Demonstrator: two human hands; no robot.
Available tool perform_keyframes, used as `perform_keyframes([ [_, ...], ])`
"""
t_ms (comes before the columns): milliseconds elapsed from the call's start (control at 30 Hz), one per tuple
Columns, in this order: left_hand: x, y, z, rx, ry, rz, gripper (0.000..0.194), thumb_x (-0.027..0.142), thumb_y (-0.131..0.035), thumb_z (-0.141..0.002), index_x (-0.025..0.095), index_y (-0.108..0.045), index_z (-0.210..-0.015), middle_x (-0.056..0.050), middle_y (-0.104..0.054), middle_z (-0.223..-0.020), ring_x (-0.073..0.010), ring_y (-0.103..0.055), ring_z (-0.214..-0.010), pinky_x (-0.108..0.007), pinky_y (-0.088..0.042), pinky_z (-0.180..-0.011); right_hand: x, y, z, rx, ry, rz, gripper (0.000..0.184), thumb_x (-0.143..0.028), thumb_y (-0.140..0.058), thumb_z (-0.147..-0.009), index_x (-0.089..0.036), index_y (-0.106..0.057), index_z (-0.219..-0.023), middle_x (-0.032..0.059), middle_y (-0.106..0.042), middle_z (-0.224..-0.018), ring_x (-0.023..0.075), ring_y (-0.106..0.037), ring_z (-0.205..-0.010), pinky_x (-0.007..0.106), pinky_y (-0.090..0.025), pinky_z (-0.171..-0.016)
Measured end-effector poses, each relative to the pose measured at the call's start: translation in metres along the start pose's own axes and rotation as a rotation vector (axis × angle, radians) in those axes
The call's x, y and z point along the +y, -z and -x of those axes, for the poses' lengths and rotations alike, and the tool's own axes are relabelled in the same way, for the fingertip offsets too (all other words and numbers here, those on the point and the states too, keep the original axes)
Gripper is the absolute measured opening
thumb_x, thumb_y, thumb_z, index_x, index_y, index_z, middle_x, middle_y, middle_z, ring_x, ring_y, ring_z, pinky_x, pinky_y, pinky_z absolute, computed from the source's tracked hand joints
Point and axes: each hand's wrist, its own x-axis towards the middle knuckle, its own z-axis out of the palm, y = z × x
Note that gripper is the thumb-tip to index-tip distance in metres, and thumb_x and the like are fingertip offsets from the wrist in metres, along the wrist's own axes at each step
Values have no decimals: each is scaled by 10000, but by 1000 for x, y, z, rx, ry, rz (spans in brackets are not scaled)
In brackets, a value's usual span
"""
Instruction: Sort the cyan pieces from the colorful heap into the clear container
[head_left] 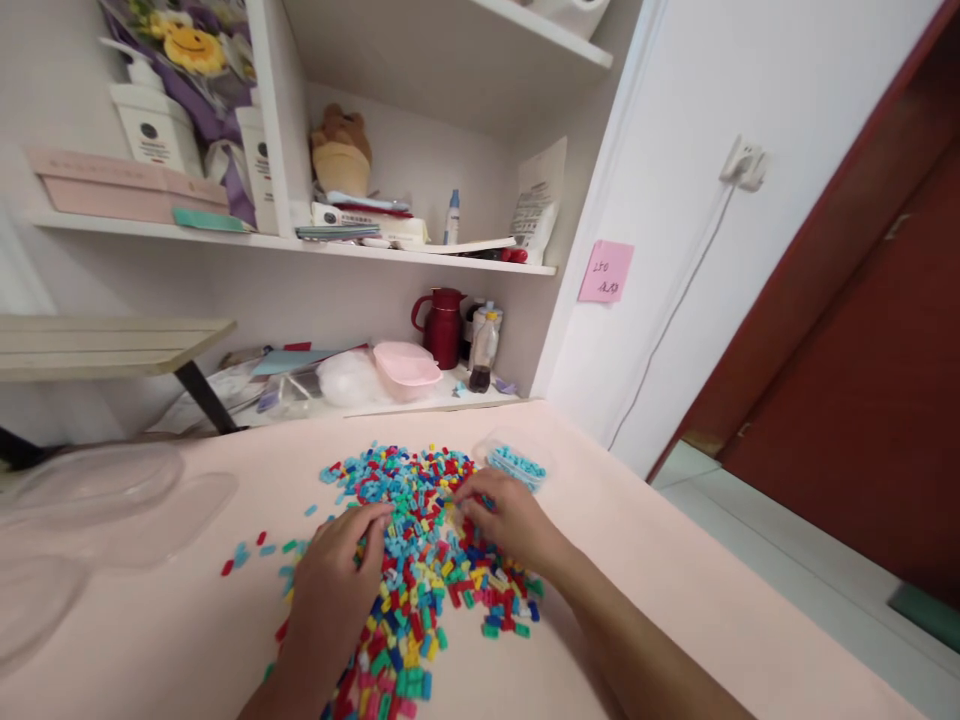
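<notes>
Toy bricks (409,590) lie at six o'clock beneath half-curled left hand (337,560) and right hand (510,515), any hold unclear; from them, clear tub (529,482) at one, transparent containers (90,480) nine, red jug (444,330) twelve.

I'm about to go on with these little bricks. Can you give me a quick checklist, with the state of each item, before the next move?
1. Left hand at the brick pile: ok, at its left side.
2. Right hand within easy reach of the clear container: ok, likely; the container stands just beyond it.
3. Bricks in the container one colour: ok, those visible look light blue.
4. All bricks gathered in the pile: not ok; a few stray bricks lie apart on the left.
5. A brick pinched in either hand: cannot tell; the fingers hide it.
</notes>
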Motion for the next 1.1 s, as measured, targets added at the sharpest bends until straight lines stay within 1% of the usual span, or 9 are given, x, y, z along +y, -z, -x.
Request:
perform_keyframes([
  [67, 1, -1, 0, -15, 20, 3, 218, 286, -463, -902, 259, -680, -909, 16, -758, -856, -169, -717, -780, -282, -549, -686, -1, -8, 3, -107, 82, 114, 146, -152, -619, -798, -217, -717, -885, 40, -703, -939, 195, -606, -939, 326, -438, -875],
  [167, 2, -3, 2, -21, 15, 19, 231, 297, -461, -902, 248, -686, -905, 7, -758, -849, -172, -716, -767, -286, -554, -687, 0, -15, 5, -161, 96, 178, 226, -91, -632, -778, -219, -718, -942, 42, -701, -973, 188, -605, -939, 311, -443, -865],
  [267, 3, -4, 3, -40, 9, 23, 235, 279, -454, -904, 246, -687, -893, 11, -757, -830, -167, -713, -745, -281, -553, -679, 3, -16, 5, -165, 62, 219, 257, -79, -645, -767, -233, -724, -957, 38, -699, -965, 195, -603, -935, 313, -441, -856],
  [333, 4, -4, 4, -59, 18, 19, 231, 268, -456, -903, 252, -686, -889, 19, -757, -824, -164, -711, -742, -276, -550, -676, 3, -16, 4, -159, 47, 224, 233, -103, -655, -776, -237, -727, -953, 39, -698, -956, 199, -601, -936, 315, -440, -850],
  [467, 5, -5, 4, -72, 17, 15, 226, 268, -463, -902, 256, -689, -894, 22, -758, -833, -164, -710, -749, -275, -547, -677, -2, -17, 6, -123, 55, 192, 167, -147, -625, -828, -229, -718, -940, 34, -705, -944, 193, -603, -932, 312, -435, -852],
  [567, 4, -5, 5, -84, 18, 8, 230, 265, -459, -905, 256, -688, -895, 26, -757, -840, -166, -710, -755, -279, -544, -676, -6, -17, 8, -122, 65, 200, 171, -152, -598, -852, -237, -714, -943, 24, -710, -952, 189, -603, -942, 308, -423, -862],
  [800, 3, -7, 6, -112, 36, 7, 231, 267, -454, -905, 260, -684, -893, 31, -754, -852, -170, -709, -771, -286, -536, -695, -4, -16, 9, -192, -3, 331, 186, -132, -642, -776, -243, -717, -905, 20, -693, -924, 185, -599, -912, 273, -415, -802],
  [1000, 1, -8, 5, -115, 32, 20, 226, 263, -460, -899, 263, -686, -883, 30, -753, -844, -170, -709, -766, -279, -536, -686, -9, -14, 8, -200, -67, 413, 155, -178, -674, -763, -238, -712, -901, 24, -698, -897, 191, -600, -902, 268, -401, -775],
  [1100, 1, -8, 5, -110, 25, 9, 230, 264, -458, -900, 263, -687, -884, 28, -753, -843, -170, -709, -766, -282, -540, -689, -10, -13, 8, -211, -71, 418, 123, -188, -667, -774, -241, -712, -876, 21, -702, -886, 193, -594, -922, 270, -391, -786],
])
